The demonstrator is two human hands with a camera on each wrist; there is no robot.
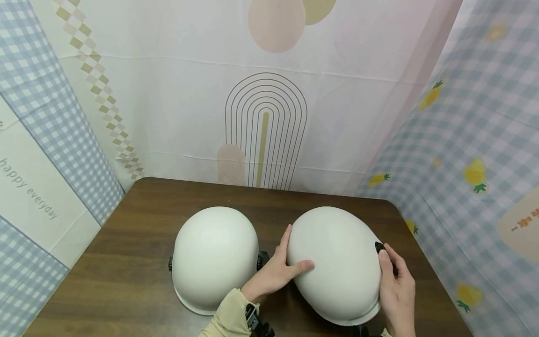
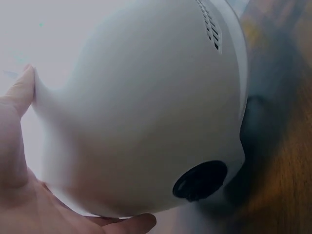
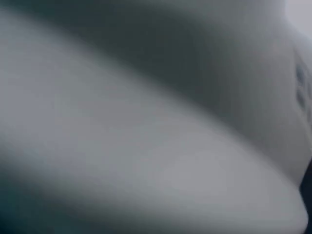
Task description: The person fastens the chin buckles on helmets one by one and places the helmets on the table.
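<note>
Both hands hold a white helmet point(image 1: 334, 267) on the right part of the table, its domed shell upward and slightly tilted. The left hand point(image 1: 275, 271) grips its left side, thumb on the front of the shell and fingers spread round behind. At the other side, the right hand point(image 1: 396, 285) pinches around a black side knob point(image 1: 380, 246), its thumb right at it. In the left wrist view, the shell shows another round black knob point(image 2: 201, 180) and a slotted vent point(image 2: 210, 29). A blurred pale surface point(image 3: 146, 131) fills the right wrist view, where no fingers show.
A second white helmet point(image 1: 214, 257) with black side knobs stands left of the held one, close to the left forearm. The dark wooden table point(image 1: 126, 252) meets a printed curtain point(image 1: 181, 117) behind, and checkered cloth point(image 1: 455, 196) hangs along the right side.
</note>
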